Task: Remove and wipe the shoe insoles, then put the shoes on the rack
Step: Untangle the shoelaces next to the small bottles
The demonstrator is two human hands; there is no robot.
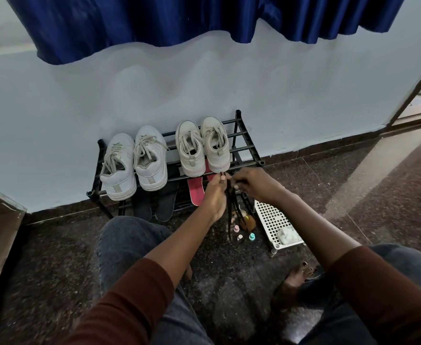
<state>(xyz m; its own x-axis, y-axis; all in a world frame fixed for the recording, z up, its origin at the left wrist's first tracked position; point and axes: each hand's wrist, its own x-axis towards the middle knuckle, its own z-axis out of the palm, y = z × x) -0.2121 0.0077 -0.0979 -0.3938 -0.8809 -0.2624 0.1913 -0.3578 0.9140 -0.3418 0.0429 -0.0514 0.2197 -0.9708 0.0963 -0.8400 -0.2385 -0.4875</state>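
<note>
Dark speckled stone floor (55, 257), pale blue wall (279, 83), blue curtain (154, 18) above. White perforated tray (271, 215) and small bottles (244, 234) beside the black rack (244, 148); both hands, left hand (215, 195) and right hand (254, 183), pinch dark laces (230, 210) before it. Four worn white shoes (154, 160) on top tier, heels outward; red insoles (195, 192) and dark insoles (166, 205) below.
</note>
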